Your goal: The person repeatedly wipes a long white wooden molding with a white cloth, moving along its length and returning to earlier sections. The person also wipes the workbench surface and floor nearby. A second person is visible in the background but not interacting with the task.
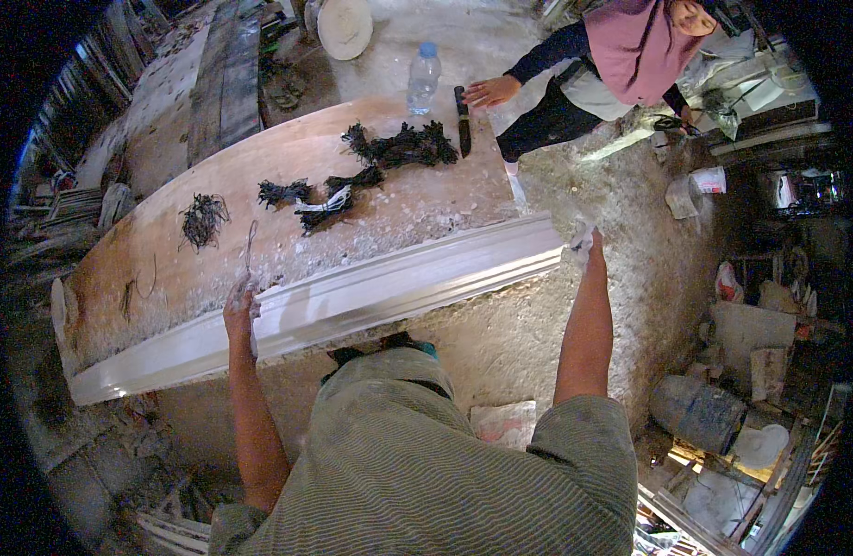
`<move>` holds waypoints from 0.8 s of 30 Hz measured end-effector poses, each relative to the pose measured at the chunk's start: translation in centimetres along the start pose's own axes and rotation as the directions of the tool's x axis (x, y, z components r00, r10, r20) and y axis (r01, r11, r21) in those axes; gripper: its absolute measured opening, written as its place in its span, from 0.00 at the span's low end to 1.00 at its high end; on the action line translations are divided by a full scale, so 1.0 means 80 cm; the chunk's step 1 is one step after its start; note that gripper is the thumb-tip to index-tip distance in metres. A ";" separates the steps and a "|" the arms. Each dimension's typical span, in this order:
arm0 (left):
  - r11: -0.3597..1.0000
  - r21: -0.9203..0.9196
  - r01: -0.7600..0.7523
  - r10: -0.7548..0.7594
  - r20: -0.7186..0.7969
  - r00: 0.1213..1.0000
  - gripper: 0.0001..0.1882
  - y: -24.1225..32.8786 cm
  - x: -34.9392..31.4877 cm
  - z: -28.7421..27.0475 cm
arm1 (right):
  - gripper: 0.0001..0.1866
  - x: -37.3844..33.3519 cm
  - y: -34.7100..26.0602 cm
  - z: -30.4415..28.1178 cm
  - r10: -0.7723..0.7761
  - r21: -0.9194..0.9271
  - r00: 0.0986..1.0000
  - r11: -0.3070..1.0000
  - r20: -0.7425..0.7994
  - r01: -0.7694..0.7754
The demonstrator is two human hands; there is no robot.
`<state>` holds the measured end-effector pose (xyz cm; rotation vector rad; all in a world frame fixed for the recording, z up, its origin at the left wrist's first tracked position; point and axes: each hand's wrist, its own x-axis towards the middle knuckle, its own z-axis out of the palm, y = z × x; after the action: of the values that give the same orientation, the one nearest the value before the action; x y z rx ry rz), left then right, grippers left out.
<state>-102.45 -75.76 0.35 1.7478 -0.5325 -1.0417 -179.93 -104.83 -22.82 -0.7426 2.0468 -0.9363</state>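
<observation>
A long white ridged moulding (389,289) lies along the near edge of the worktable. Over its left part, my left hand (240,308) is closed, whitened at the fingers, with a thin looped wire (251,243) standing up from it. My right hand (589,243) reaches just past the moulding's right end; its fingers look closed around something whitish, too small to make out. Beyond the moulding lie bundles of dark ties: a large bundle (403,145), a smaller one with a white strip (326,206) and a loose tangle (204,221).
The worktable (232,171) carries a clear bottle (424,82) and a black-handled knife (463,122). At its far right, another person's hand (491,92) rests beside the knife. A round white bucket lid (345,28) is behind. Right, a barrel (699,413) stands among clutter.
</observation>
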 end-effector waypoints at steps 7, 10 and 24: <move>1.000 -0.019 -0.017 0.017 -0.043 0.999 0.20 -0.016 -0.017 -0.021 | 0.27 0.059 -0.011 -0.014 0.056 -0.073 0.962 0.997 0.266 -0.038; 0.998 -0.061 0.002 -0.004 -0.032 0.999 0.19 -0.025 -0.020 -0.032 | 0.29 0.011 -0.053 -0.023 0.071 -0.002 0.913 0.997 0.402 -0.077; 0.999 0.009 0.035 -0.034 -0.065 0.997 0.16 -0.037 -0.025 -0.064 | 0.09 -0.057 -0.161 0.054 -0.343 -0.689 0.605 -0.472 0.718 0.550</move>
<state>-99.51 -70.35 -0.86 1.7987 -0.4688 -1.0040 -171.48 -110.29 -12.63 -2.7455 1.7917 0.8859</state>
